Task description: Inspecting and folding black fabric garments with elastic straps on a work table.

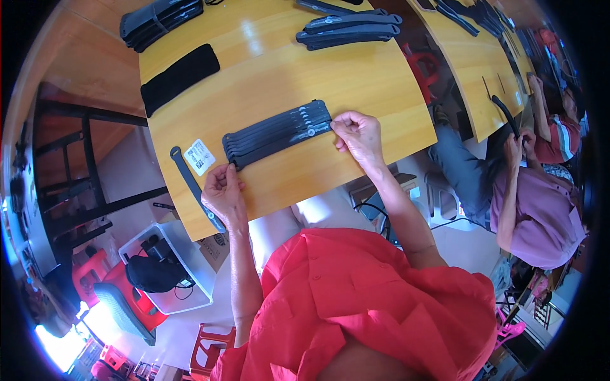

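A fanned stack of black straps [273, 134] with pale printing lies across the table in front of me. My left hand [223, 195] is closed in a pinch at the stack's near left corner. At the right end, my right hand [359, 138] pinches the tip of the nearest strap between thumb and fingers. Left of my left hand, a single black strap [188, 181] with a slotted end lies along the table's edge. Beside it is a white printed label [199, 157].
A black cloth pouch [180, 77] and a bundle of black straps [160, 24] sit at the far left of the wooden table [267, 70]. More straps [348, 30] lie at the back. A clear bin [202, 279] stands below left. Another person [534, 209] works at the right table.
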### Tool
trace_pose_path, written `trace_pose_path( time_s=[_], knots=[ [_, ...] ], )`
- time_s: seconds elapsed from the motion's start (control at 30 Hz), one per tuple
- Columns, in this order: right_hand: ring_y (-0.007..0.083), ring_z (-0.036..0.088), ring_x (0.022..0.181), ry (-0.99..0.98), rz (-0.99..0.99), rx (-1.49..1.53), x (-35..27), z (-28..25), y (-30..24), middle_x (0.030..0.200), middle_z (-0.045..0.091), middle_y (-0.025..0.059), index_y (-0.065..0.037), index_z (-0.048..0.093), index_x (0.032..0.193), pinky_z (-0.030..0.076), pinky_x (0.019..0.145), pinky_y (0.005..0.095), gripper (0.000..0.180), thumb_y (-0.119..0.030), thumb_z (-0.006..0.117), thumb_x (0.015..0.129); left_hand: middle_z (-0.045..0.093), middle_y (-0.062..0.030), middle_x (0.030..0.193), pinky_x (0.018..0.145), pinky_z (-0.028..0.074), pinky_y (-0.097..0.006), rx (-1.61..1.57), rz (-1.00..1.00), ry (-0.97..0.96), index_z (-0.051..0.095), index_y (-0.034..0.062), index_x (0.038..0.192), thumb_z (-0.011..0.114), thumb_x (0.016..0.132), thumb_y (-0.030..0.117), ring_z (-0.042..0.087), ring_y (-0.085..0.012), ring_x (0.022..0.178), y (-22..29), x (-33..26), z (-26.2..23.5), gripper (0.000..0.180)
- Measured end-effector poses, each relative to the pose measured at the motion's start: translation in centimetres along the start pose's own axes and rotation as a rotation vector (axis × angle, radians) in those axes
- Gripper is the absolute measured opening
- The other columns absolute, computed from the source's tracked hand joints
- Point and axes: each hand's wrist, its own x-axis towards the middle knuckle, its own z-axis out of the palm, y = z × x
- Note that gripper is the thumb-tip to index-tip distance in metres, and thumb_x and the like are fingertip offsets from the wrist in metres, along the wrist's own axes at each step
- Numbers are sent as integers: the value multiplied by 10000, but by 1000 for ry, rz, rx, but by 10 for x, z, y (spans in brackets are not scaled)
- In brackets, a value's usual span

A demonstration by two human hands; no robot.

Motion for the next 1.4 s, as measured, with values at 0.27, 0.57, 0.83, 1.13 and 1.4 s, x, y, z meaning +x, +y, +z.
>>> trace_pose_path(
  time_s=[0.27,0.57,0.83,1.13,1.4],
  knots=[
    [79,551,452,7,23,16,1,1,-2,607,568,36,19,613,766,439,374,197,36,-16,611,775,583,-23,614,451,429,-168,4,25,20,616,-20,800,627,811,47,515,-45,489,-4,2,0,69],
    [78,552,450,4,-2,20,3,1,3,591,562,30,18,610,758,439,370,199,37,-15,609,773,589,-24,618,443,436,-172,32,-7,27,619,-16,795,633,807,54,514,-40,487,-4,2,1,73],
    [76,556,449,19,-9,-2,2,1,3,591,565,26,10,613,750,444,363,197,37,-22,611,769,589,-23,616,440,434,-170,28,9,27,616,-17,786,632,810,58,510,-37,486,-4,2,1,81],
    [79,559,447,43,8,-26,1,4,-1,601,580,35,11,619,755,448,364,197,38,-23,612,768,588,-22,613,441,433,-173,41,6,26,617,-16,786,635,807,57,505,-35,488,-4,2,1,78],
    [77,549,432,41,-16,-11,2,6,-1,565,568,31,15,619,749,433,355,195,47,-26,612,771,584,-15,613,446,427,-168,99,16,54,619,-15,793,634,806,51,506,-32,501,2,1,3,68]
  ],
)
